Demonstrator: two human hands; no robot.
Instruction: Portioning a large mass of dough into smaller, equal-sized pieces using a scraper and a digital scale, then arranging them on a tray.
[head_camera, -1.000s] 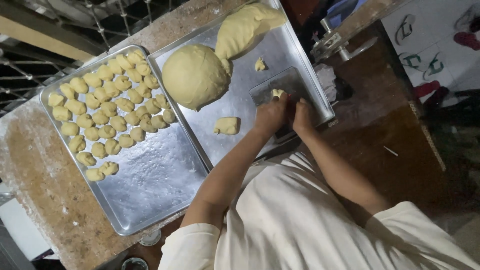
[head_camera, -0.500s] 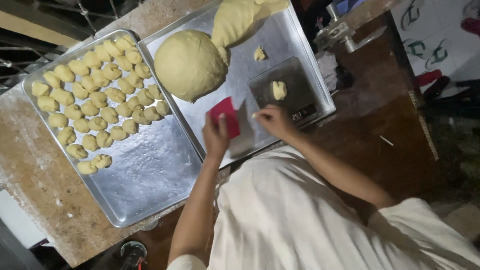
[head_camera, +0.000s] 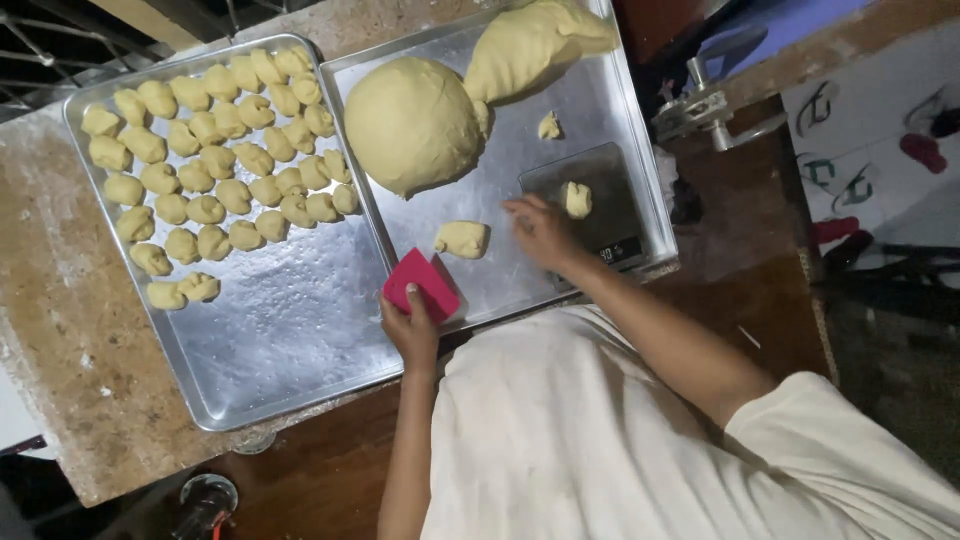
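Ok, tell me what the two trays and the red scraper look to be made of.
The two trays, left and right, look like bare metal, probably aluminium: silver-grey, with a dull sheen and rolled rims. The red scraper in the left hand looks like smooth plastic: thin, flat, evenly coloured, with rounded corners. It could be silicone; the view does not settle it.

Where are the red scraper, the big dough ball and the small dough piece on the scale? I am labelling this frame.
red scraper (head_camera: 424, 284), head view, middle of its blade.
big dough ball (head_camera: 412, 124), head view, centre of its top.
small dough piece on the scale (head_camera: 577, 198), head view, its middle.
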